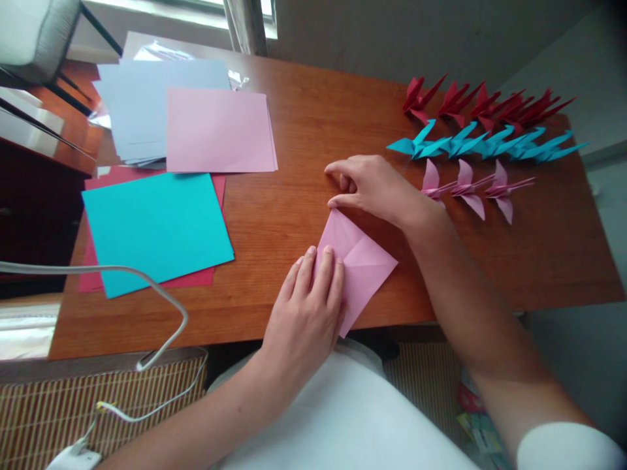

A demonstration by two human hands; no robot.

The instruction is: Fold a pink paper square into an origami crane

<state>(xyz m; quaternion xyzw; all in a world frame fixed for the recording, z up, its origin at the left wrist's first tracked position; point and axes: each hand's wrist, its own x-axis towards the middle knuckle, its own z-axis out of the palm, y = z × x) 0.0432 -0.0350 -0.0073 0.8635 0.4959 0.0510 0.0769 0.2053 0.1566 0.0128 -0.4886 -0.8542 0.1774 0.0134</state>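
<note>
A folded pink origami paper [365, 267] lies near the table's front edge, turned like a diamond, with crease lines on its upper face. Across its left side rests my left hand [313, 294], fingers stretched out and flat, covering that part of the paper. At the top corner, the thumb tip of my right hand [369, 186] touches or nearly touches the paper. The index finger of that hand is curved and apart from the thumb, and nothing shows between them. The other right fingers are curled under and partly hidden.
Pink sheets [220, 130], grey-blue sheets [134, 111], turquoise sheets [157, 228] and red sheets [218, 277] lie at left. Red cranes [484, 108], blue cranes [490, 140] and pink cranes [470, 189] stand in rows at right. A white cable [169, 300] hangs over the front left.
</note>
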